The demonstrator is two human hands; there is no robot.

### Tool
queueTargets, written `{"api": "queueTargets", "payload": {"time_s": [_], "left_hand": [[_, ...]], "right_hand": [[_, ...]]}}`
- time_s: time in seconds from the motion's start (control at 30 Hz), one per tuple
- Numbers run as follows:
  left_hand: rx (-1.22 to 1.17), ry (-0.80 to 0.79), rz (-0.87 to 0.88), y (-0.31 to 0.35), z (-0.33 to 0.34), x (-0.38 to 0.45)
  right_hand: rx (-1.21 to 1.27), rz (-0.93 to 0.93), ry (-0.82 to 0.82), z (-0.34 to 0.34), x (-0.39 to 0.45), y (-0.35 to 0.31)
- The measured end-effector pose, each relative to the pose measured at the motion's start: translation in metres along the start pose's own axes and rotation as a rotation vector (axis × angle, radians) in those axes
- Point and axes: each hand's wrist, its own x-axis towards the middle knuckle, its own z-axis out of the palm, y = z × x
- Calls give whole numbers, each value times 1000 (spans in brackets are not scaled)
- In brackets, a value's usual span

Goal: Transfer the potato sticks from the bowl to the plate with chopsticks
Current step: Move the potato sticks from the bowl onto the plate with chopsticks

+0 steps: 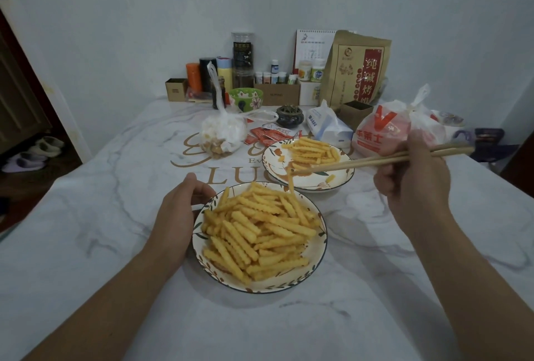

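Gripping a pair of chopsticks (375, 159), the right hand (416, 175) is held above the table (86, 245), right of both dishes, fingers curled round the sticks.

- Chopstick tips: closed on one potato stick (290, 183), which hangs blurred and nearly upright between the two dishes, over the far rim of the bowl and the near rim of the plate, well left of the hand.
- Bowl (289, 287): nearest dish, piled with crinkle-cut potato sticks (254, 233).
- Left hand (180, 207): curled against the bowl's left rim, holding it.
- Plate (341, 177): just beyond the bowl, nearly touching it; a smaller heap of sticks (310, 151) is seen on its far half, one loose stick (331, 178) on its near side.
- Behind the plate: a tissue pack (329, 126), red sauce sachets (265, 136), a tied clear bag (222, 132) and a red-printed takeaway bag (381, 132).
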Motion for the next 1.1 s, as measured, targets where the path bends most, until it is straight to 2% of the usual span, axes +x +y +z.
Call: {"api": "queueTargets", "payload": {"time_s": [0.2, 0.33, 0.47, 0.73, 0.83, 0.9, 0.93, 1.0, 1.1], "left_hand": [[-16, -5, -8, 2, 1, -1], [-9, -8, 1, 2, 1, -2], [-2, -7, 0, 2, 0, -1], [9, -4, -4, 1, 0, -1], [0, 0, -12, 0, -1, 1], [-1, -4, -13, 0, 0, 1], [-2, -6, -11, 0, 0, 1], [-5, -5, -9, 0, 0, 1], [-9, -6, -7, 0, 1, 0]], "right_hand": [[160, 86, -17, -4, 1, -7], [218, 203, -185, -14, 7, -10], [132, 241, -379, -25, 12, -17], [-81, 229, -524, -18, 3, -13], [20, 196, -395, -20, 6, -13], [102, 118, -183, -22, 13, -10], [37, 50, -62, -24, 17, -7], [-241, -97, 100, -24, 19, 2], [-552, -238, 140, -20, 12, 13]]}}
